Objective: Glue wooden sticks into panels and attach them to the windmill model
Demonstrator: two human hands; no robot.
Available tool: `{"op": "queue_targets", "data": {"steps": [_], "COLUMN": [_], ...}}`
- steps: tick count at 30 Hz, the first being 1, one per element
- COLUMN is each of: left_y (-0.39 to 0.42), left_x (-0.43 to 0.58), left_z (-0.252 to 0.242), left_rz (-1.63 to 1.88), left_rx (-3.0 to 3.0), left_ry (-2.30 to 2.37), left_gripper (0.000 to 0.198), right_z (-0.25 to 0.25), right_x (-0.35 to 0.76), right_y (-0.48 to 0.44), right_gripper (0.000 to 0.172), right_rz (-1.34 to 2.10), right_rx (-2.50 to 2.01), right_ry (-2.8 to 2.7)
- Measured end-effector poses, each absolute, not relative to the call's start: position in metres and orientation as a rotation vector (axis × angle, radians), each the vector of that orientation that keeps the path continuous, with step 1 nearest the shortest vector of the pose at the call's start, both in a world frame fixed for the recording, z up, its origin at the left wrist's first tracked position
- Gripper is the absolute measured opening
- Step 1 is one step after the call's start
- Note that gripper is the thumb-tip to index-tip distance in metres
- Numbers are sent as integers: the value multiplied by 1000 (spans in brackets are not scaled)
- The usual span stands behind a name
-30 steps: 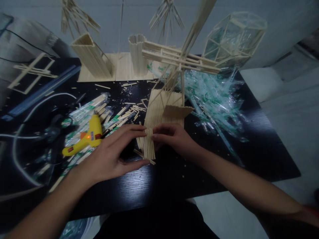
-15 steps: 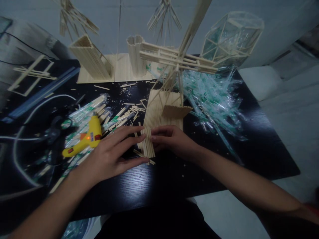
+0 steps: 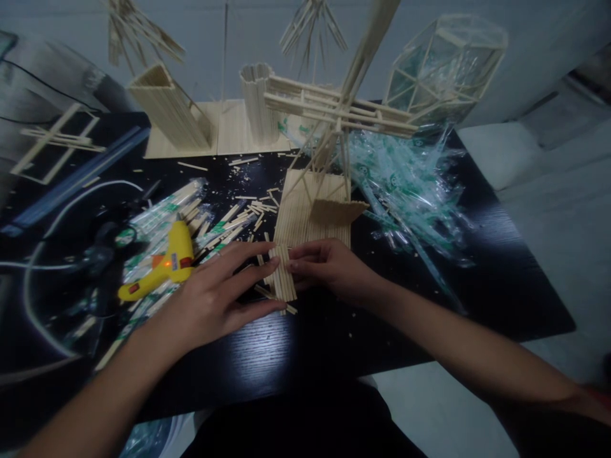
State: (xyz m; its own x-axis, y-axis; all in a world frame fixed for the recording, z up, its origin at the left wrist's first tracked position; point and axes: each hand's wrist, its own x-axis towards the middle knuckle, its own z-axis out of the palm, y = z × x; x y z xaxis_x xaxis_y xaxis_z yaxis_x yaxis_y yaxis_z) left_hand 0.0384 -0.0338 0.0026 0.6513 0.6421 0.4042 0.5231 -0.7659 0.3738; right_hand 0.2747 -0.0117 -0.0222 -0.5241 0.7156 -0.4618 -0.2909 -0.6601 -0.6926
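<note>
A small panel of short wooden sticks (image 3: 281, 275) lies on the black table (image 3: 334, 343) between my hands. My left hand (image 3: 217, 299) rests flat with fingers stretched out, its fingertips against the panel's left edge. My right hand (image 3: 334, 267) has its fingers curled and pressed against the panel's right edge. Just behind the panel lies a larger flat mat of sticks (image 3: 305, 210) with a stick frame rising from it.
A yellow glue gun (image 3: 165, 264) lies left of my left hand among loose sticks and wrappers. Stick-built towers (image 3: 165, 108) and a faceted frame (image 3: 443, 63) stand at the back. Clear plastic wrappers (image 3: 410, 191) are heaped at right. Cables lie at far left.
Both hands and the small stick panel have stayed almost in place; the left fingers have shifted slightly along the panel's edge.
</note>
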Motion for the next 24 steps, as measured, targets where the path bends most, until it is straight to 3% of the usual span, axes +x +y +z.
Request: {"op": "queue_targets", "data": {"steps": [18,24], "left_y": [-34,-31], "left_x": [38,36], "left_z": [3,7], "left_rz": [737,659], "left_rx": [2659,2605], "left_ry": [949,990], "left_gripper": [49,66], "right_z": [-21,-20], "right_x": [274,275], "right_y": [-11,-9], "right_gripper": [40,44], "right_rz": [2158,2151], "right_rx": [-1056,-1046], "right_ry": [-762,-734]}}
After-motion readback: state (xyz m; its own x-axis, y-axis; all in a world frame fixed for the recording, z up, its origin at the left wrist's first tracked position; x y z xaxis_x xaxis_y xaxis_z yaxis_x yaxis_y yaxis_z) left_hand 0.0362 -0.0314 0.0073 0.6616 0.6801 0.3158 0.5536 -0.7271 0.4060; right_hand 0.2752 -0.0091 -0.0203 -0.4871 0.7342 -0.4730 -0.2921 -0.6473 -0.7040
